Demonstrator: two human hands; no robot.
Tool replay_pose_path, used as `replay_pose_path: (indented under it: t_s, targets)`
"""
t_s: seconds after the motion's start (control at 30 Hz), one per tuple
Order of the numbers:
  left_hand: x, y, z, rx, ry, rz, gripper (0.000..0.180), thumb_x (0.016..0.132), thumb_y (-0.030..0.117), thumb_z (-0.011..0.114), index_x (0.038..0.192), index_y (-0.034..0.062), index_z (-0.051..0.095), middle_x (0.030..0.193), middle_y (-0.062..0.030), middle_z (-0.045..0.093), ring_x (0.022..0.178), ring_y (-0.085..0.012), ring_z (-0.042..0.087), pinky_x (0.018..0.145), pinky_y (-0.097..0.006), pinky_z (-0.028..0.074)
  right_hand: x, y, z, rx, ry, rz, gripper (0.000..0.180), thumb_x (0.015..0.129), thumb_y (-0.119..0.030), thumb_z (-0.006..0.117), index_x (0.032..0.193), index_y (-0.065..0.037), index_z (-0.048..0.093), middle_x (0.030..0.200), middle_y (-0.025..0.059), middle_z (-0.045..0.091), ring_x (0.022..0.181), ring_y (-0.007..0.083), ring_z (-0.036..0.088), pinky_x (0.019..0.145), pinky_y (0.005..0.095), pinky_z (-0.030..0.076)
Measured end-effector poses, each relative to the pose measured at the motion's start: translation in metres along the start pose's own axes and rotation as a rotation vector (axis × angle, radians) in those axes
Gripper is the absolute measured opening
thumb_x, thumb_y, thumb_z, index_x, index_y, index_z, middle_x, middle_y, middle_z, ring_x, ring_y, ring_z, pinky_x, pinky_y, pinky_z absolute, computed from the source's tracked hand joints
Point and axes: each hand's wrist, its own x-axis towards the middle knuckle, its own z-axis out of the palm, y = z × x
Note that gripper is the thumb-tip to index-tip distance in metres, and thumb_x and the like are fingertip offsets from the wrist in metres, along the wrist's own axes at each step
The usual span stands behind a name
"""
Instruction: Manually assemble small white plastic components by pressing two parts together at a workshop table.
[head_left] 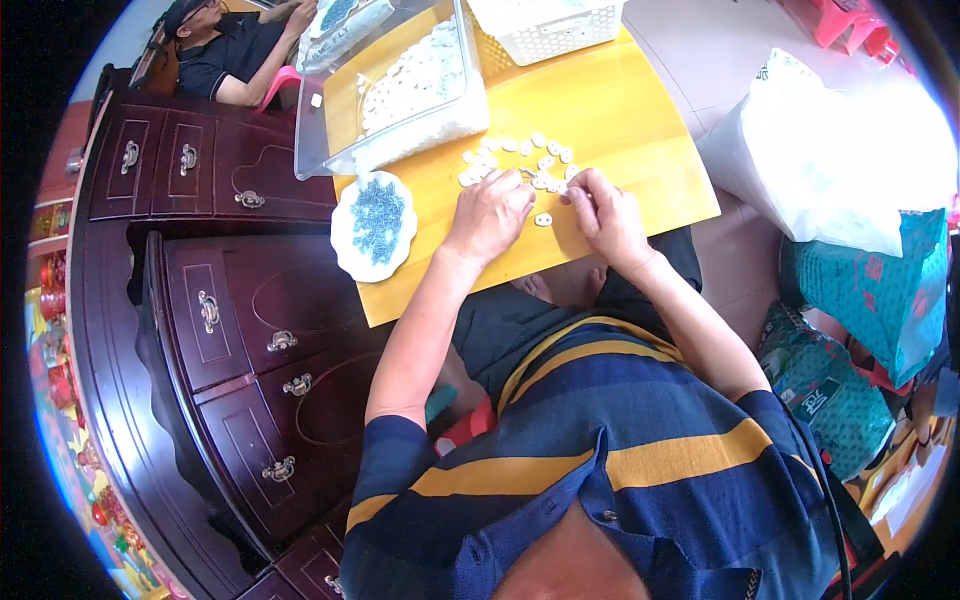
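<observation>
Small white oval pieces [543,220], some showing two dark holes, lie scattered on the yellow wooden tabletop [640,130]. My left hand [490,217] rests at their near left side, its fingers pinched together; whatever is in them is too small to name. Opposite it, my right hand [610,220] is closed too, thumb against forefinger beside the pile, and its fingertips hide what they hold. One white piece lies alone between the two hands. Left of my left hand, a white scalloped plate [343,222] holds a heap of small bluish parts.
A clear plastic bin [478,100] full of white pieces stands at the far left of the table, with a white basket [570,38] beside it. Dark wooden drawers [230,330] flank the left. Sacks [810,160] stand right. Another person [235,55] sits at far left.
</observation>
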Motion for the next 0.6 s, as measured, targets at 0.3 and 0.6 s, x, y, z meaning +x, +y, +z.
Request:
replay_pose_path:
  t_s: [0.3,0.6]
  targets:
    - [0.005,-0.009,0.003,0.049,-0.023,0.160,0.009,0.086,0.014,0.067,0.087,0.0066,0.061,0.083,-0.0108,0.064,0.082,-0.0332,0.065,0.075,-0.046,0.053,-0.002,-0.007,-0.012,0.890,-0.026,0.621,0.015,0.107,-0.021,0.058,0.103,-0.007,0.059,0.093,0.0019,0.072,0.065,0.0038,0.058,0.060,0.0189,0.049]
    - [-0.006,0.043,-0.009,-0.670,0.271,-0.229,0.008,0.090,0.000,0.070,0.089,0.0023,0.062,0.072,-0.0007,0.062,0.062,-0.0063,0.055,0.059,-0.023,0.047,-0.005,-0.014,-0.018,1.013,-0.116,0.668,0.008,0.105,-0.016,0.061,0.105,-0.007,0.062,0.095,0.0006,0.069,0.075,0.0050,0.058,0.071,0.0194,0.049]
